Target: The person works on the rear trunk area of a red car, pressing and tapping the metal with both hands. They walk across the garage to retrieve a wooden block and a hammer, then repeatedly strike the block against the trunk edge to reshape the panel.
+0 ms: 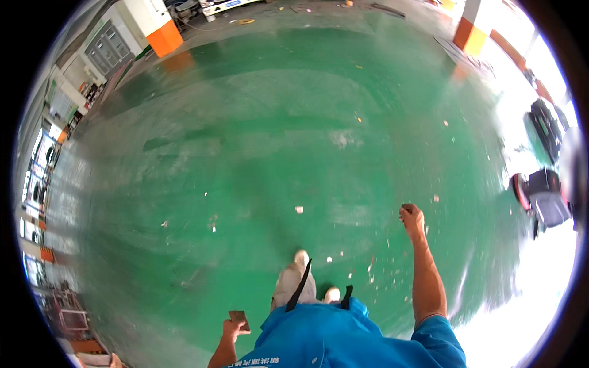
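Note:
My left hand (231, 330) is low by my side, its fingers closed on a flat brown rectangular piece (241, 321) whose exact kind I cannot make out. Stretched forward on the right, my right hand (412, 219) is closed, with a small dark thing (407, 207) showing at its fingertips. Both hands are held above the green floor (245, 153), apart from anything else. Below me are my blue top (325, 337), light trousers (285, 287) and pale shoes (302, 256), one foot ahead of the other.
Small scraps (299, 210) litter the floor. At right stands a dark wheeled machine (546, 196), with a black object (546, 130) beyond it. Orange-and-white pillars (164, 40) rise at the far left and far right. A white vehicle (224, 6) shows at the back.

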`<state>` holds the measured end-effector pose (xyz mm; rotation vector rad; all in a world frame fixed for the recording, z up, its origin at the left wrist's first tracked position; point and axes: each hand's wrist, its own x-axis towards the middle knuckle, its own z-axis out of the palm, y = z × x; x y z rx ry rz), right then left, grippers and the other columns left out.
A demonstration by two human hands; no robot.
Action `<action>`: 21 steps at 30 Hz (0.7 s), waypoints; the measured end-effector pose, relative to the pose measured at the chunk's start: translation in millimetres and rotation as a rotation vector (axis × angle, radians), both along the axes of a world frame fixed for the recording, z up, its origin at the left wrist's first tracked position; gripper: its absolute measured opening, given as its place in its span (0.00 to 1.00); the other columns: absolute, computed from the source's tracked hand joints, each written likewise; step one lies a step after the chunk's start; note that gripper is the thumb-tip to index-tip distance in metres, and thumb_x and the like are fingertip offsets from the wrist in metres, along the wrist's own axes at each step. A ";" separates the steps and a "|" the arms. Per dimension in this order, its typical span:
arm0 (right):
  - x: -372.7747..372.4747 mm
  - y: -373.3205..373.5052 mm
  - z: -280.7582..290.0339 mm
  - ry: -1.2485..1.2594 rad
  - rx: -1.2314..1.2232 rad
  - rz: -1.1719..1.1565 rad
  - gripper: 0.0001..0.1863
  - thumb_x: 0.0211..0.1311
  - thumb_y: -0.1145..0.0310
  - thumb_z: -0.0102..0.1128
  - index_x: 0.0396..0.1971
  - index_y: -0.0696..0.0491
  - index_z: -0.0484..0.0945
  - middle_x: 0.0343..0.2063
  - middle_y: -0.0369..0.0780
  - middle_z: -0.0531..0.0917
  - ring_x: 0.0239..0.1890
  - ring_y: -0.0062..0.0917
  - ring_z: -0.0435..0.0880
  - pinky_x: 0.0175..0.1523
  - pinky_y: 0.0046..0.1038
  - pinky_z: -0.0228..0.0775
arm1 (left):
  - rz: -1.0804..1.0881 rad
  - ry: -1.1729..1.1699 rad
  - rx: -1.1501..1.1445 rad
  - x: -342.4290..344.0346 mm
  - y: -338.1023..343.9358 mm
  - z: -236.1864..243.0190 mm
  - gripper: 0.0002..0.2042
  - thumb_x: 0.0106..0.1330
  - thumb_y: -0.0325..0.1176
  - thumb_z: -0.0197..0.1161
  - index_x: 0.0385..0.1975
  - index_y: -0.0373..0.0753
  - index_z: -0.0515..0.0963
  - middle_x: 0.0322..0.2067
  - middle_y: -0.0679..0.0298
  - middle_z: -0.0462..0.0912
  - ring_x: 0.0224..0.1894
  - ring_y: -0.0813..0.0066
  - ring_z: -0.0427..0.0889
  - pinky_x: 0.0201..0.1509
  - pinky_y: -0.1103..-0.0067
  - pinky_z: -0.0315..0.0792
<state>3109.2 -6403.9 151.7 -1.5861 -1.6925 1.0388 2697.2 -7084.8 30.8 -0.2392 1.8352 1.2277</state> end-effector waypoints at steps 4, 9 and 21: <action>-143.8 171.8 -27.7 0.093 0.049 0.130 0.15 0.63 0.64 0.59 0.43 0.59 0.84 0.27 0.37 0.86 0.26 0.20 0.82 0.31 0.24 0.73 | -0.026 -0.104 -0.273 -33.9 119.0 -58.7 0.24 0.53 0.27 0.73 0.46 0.19 0.72 0.39 0.44 0.80 0.33 0.43 0.86 0.30 0.55 0.85; -180.3 251.1 -229.1 -0.745 0.642 0.838 0.12 0.56 0.63 0.62 0.41 0.45 0.83 0.36 0.32 0.88 0.32 0.30 0.87 0.35 0.34 0.80 | -0.073 -0.209 -0.335 -161.9 390.2 -100.3 0.26 0.55 0.30 0.73 0.53 0.28 0.74 0.42 0.51 0.82 0.37 0.51 0.86 0.37 0.58 0.83; -247.9 377.2 -198.2 0.065 -1.063 -0.230 0.08 0.62 0.71 0.63 0.27 0.59 0.78 0.19 0.44 0.82 0.17 0.36 0.83 0.20 0.38 0.79 | -0.590 0.807 -0.060 -601.9 1137.1 128.5 0.29 0.52 0.40 0.76 0.49 0.30 0.73 0.44 0.47 0.85 0.45 0.54 0.85 0.46 0.63 0.79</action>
